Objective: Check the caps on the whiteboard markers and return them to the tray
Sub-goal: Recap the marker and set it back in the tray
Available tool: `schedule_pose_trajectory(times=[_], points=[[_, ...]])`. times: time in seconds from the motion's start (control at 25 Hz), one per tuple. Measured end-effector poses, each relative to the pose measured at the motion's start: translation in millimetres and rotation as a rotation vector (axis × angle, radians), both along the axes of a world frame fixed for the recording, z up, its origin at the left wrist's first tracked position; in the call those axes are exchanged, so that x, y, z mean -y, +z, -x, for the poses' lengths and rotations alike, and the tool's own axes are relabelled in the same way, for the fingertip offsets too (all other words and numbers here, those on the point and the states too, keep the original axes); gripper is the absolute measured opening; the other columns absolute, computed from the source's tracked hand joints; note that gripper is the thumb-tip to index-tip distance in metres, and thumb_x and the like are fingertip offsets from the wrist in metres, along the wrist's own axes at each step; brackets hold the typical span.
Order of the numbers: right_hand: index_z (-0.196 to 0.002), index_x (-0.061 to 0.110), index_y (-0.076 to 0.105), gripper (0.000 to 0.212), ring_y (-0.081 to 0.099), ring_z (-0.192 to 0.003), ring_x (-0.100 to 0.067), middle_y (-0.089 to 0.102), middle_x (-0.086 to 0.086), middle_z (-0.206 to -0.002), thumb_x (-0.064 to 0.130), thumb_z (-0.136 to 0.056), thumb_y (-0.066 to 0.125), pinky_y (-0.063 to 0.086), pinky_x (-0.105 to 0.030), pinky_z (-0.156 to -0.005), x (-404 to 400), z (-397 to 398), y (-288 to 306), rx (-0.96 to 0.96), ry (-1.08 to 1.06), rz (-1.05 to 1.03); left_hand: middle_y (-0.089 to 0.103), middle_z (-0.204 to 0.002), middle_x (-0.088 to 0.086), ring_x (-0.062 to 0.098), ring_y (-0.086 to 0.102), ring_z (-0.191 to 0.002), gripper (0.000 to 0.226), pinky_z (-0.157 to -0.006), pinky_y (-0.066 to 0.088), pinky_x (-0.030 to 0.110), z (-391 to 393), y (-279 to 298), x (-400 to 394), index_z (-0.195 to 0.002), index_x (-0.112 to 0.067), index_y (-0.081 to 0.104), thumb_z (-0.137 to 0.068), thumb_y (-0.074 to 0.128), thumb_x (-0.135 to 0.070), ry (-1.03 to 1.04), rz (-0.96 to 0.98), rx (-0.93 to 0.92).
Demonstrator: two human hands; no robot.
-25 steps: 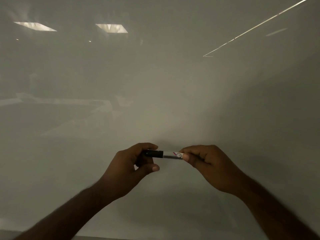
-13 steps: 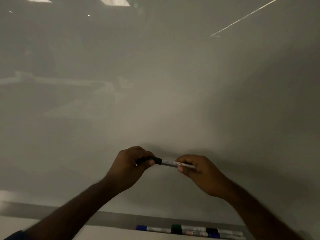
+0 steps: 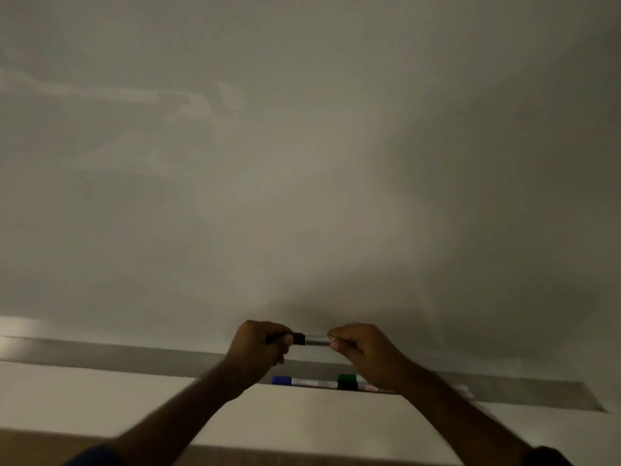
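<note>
Below the hands, a blue-capped marker (image 3: 304, 381) and a green-capped marker (image 3: 349, 382) occupy the tray (image 3: 134, 354); its left stretch lies bare.

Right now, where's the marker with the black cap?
In the head view, the black-capped marker is held level between the left hand and right hand, low and centre, in front of the whiteboard and above the tray.

Both hands hold black-capped marker (image 3: 311, 339) level before whiteboard (image 3: 302, 163): left hand (image 3: 260, 348) grips cap end, right hand (image 3: 363, 351) pinches barrel. Blue-capped marker (image 3: 302, 381), green-capped marker (image 3: 349, 382) lie in tray (image 3: 537, 395) below.
</note>
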State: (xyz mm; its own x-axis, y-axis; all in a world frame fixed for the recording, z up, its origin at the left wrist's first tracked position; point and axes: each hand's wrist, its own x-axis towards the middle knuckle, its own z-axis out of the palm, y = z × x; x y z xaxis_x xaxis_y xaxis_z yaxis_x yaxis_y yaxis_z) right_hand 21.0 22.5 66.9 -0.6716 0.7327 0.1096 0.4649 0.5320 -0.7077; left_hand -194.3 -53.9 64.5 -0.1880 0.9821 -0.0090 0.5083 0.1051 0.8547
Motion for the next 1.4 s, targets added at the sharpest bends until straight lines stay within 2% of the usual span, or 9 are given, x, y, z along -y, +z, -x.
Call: schedule_pose_trajectory(times=[0.2,0.4,0.48,0.56,0.72,0.84,1.0,1.12,1.4], points=[[-0.1,0.009,0.069,0.018,0.058,-0.082,-0.02,0.067,-0.012,-0.091,0.016,-0.096,0.052,0.047,-0.031,-0.075,0.4,4.7,-26.9,0.074,-0.012,0.044,0.066,-0.061,0.0,0.003,0.06,-0.05,0.017,-0.051,0.048,0.013,2.0,-30.2,-4.7,-0.084,-0.02,0.072,-0.088,0.061,-0.007,-0.014,0.084,0.056],[-0.088,0.009,0.066,0.018,0.05,-0.07,-0.014,0.058,-0.006,-0.076,0.015,-0.097,0.051,0.038,-0.021,-0.065,-8.1,9.4,-55.1,0.081,0.016,0.108,0.067,-0.061,-0.003,0.003,0.061,-0.053,0.017,-0.054,0.049,0.014,15.2,-57.2,-17.2,-0.085,-0.024,0.073,-0.088,0.062,-0.011,-0.075,0.098,-0.017],[-0.101,0.011,0.066,0.017,0.053,-0.078,-0.015,0.06,-0.005,-0.085,0.015,-0.097,0.05,0.043,-0.022,-0.072,-6.2,10.9,-74.4,0.08,-0.037,0.145,0.067,-0.07,-0.007,0.001,0.06,-0.059,0.016,-0.057,0.046,0.01,20.5,-67.9,-26.7,-0.095,-0.023,0.073,-0.088,0.063,-0.014,-0.159,0.07,-0.154],[-0.114,0.014,0.064,0.022,0.056,-0.092,-0.022,0.063,-0.009,-0.099,0.014,-0.097,0.049,0.046,-0.035,-0.085,-5.7,16.3,-98.5,0.137,-0.123,0.087,0.068,-0.085,-0.005,0.002,0.06,-0.072,0.02,-0.067,0.044,0.009,21.2,-81.1,-33.4,-0.104,-0.021,0.071,-0.087,0.063,-0.015,-0.177,0.034,-0.291],[-0.124,0.027,0.058,0.034,0.047,-0.117,-0.023,0.063,0.001,-0.121,0.015,-0.094,0.047,0.027,-0.036,-0.091,-3.4,32.3,-128.6,0.362,-0.194,-0.111,0.072,-0.105,0.001,0.016,0.065,-0.094,0.029,-0.083,0.045,0.019,19.6,-113.7,-30.5,-0.107,-0.019,0.071,-0.083,0.062,-0.005,-0.093,0.017,-0.35],[-0.115,0.029,0.062,0.032,0.045,-0.116,-0.024,0.066,0.003,-0.116,0.015,-0.089,0.049,0.028,-0.038,-0.089,-0.2,40.9,-137.6,0.42,-0.239,-0.164,0.073,-0.102,0.0,0.019,0.066,-0.091,0.026,-0.08,0.046,0.023,20.7,-126.9,-27.3,-0.101,-0.024,0.072,-0.082,0.062,-0.009,-0.05,0.043,-0.357],[-0.106,0.028,0.064,0.024,0.047,-0.115,-0.025,0.067,0.003,-0.112,0.015,-0.089,0.053,0.034,-0.041,-0.09,5.9,49.0,-143.0,0.368,-0.343,-0.173,0.072,-0.094,-0.005,0.009,0.059,-0.077,0.019,-0.068,0.044,0.021,21.5,-134.5,-25.9,-0.096,-0.029,0.069,-0.083,0.061,-0.016,0.015,0.081,-0.335],[-0.106,0.028,0.064,0.023,0.045,-0.119,-0.023,0.063,0.007,-0.116,0.018,-0.089,0.051,0.032,-0.041,-0.092,7.6,51.7,-149.6,0.423,-0.328,-0.197,0.07,-0.093,-0.005,0.006,0.055,-0.078,0.015,-0.071,0.042,0.017,19.9,-142.0,-23.5,-0.092,-0.027,0.068,-0.085,0.06,-0.016,-0.004,0.058,-0.355],[-0.112,0.025,0.064,0.029,0.046,-0.116,-0.025,0.061,0.003,-0.115,0.016,-0.087,0.052,0.032,-0.042,-0.092,7.3,48.8,-154.3,0.464,-0.283,-0.205,0.07,-0.096,0.0,0.013,0.057,-0.087,0.014,-0.076,0.039,0.02,20.5,-153.2,-23.4,-0.092,-0.021,0.069,-0.089,0.056,-0.016,-0.048,0.011,-0.425]])
